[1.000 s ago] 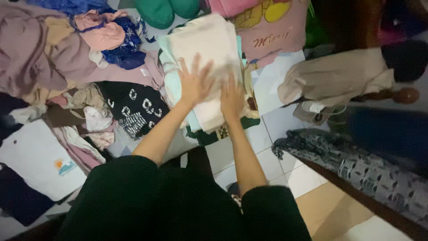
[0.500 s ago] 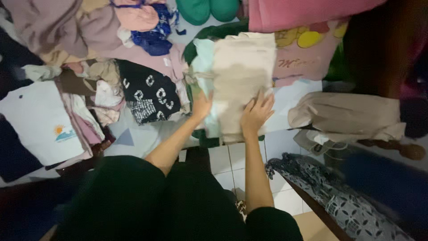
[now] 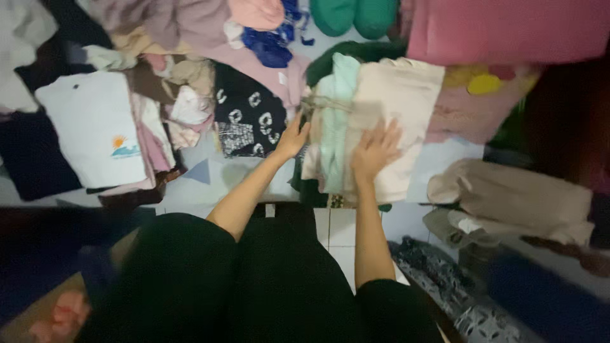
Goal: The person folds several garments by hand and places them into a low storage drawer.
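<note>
The work in hand is folding clothes on a tiled floor [image 3: 340, 232]. The cream garment [image 3: 397, 121] lies in front of the person, already brought into a long, narrow rectangle, and it rests on a pale green garment [image 3: 335, 121] and some darker cloth below. So the folding of this piece looks almost done; what is left, as I judge it, is a last smoothing or one more fold.

The right hand [image 3: 376, 151] lies flat on the lower part of the cream garment, fingers spread wide, pressing and holding nothing. The left hand [image 3: 293, 138] is at the left edge of the pile, beside the pale green garment; its fingers are curled toward that edge, but I cannot tell if they really grip the cloth.

Much remains around it. A loose heap of mixed clothes [image 3: 184, 70] lies at the upper left, with a black patterned piece [image 3: 248, 117] just beside the left hand. A white shirt [image 3: 95, 130] at the left is laid flat, and a beige garment [image 3: 515, 197] lies crumpled at the right.

Compared with half a second ago, the hands sit a little higher on the pile, the right hand is more open and flat, and the left hand is now on the edge and no longer on top.
</note>
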